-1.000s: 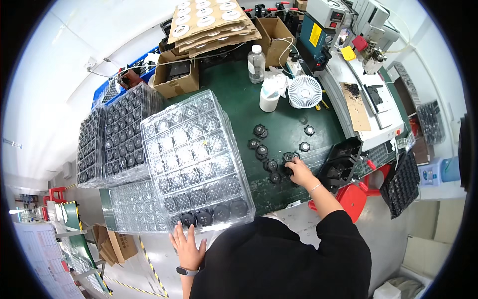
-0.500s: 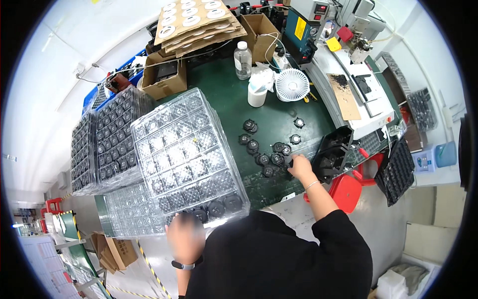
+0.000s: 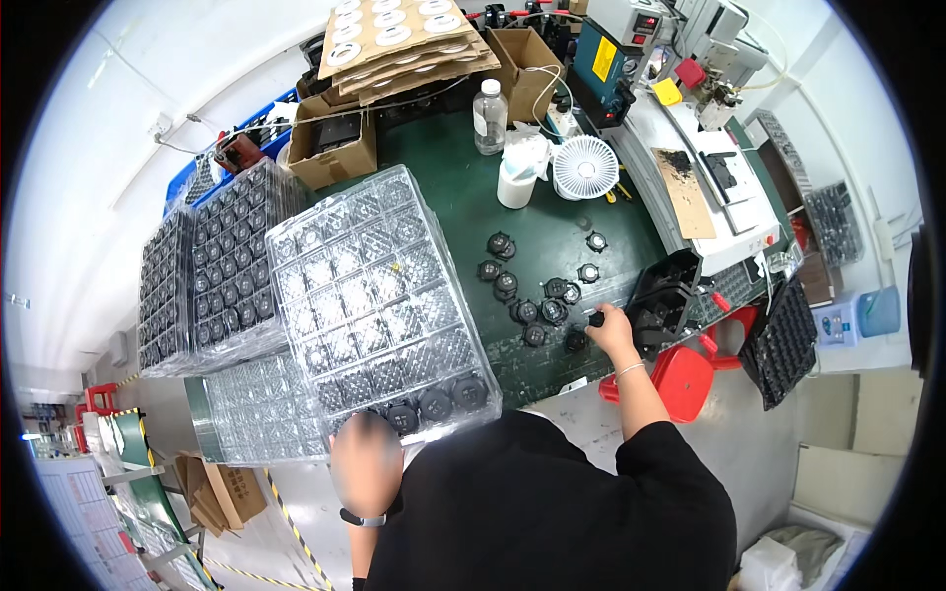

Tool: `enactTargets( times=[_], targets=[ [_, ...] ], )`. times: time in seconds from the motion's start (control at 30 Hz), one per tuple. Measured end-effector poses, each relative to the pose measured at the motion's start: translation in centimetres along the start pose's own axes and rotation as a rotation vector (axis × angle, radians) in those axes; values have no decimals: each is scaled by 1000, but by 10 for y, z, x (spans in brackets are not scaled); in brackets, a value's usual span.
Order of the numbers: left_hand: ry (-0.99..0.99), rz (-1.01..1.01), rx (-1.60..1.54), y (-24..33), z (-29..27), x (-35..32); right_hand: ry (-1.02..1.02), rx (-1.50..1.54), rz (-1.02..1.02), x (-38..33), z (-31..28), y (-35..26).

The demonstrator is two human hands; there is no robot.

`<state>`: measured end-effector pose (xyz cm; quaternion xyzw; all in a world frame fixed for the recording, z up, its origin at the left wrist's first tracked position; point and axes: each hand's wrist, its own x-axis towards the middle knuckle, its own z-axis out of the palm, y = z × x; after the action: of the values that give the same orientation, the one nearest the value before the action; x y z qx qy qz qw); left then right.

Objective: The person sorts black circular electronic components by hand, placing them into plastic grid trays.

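Several round black watch cases lie in a loose group on the green tabletop. My right hand is beside them at the table's right front, fingers closed on a small black piece whose kind I cannot make out. Just below those fingers rests another black watch case. My left hand is at the front edge of a clear plastic tray, near black watch cases in its front row. Its fingers are smeared, so their grip does not show.
Stacked trays of black parts stand at the left. Behind are a clear bottle, a white canister and a white fan. A black open holder stands right of my right hand, above a red stool.
My right hand has shifted slightly right and lifted from the group, with a small black piece in its fingers. The view has tilted a little; my left hand stays at the tray's edge.
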<state>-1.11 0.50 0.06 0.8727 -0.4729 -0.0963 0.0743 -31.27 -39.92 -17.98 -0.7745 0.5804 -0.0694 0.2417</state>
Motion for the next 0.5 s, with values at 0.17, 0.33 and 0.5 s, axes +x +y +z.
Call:
enactTargets(
  times=[0.17, 0.33, 0.5],
  targets=[
    [-4, -12, -16, -4, -1, -4, -27, -49, 143, -4, 7, -19],
    [6, -2, -17, -6, 1, -4, -93, -144, 319, -16, 62, -35],
    [-14, 2, -40, -4, 2, -2, -7, -244, 252, 0, 84, -28]
  ],
)
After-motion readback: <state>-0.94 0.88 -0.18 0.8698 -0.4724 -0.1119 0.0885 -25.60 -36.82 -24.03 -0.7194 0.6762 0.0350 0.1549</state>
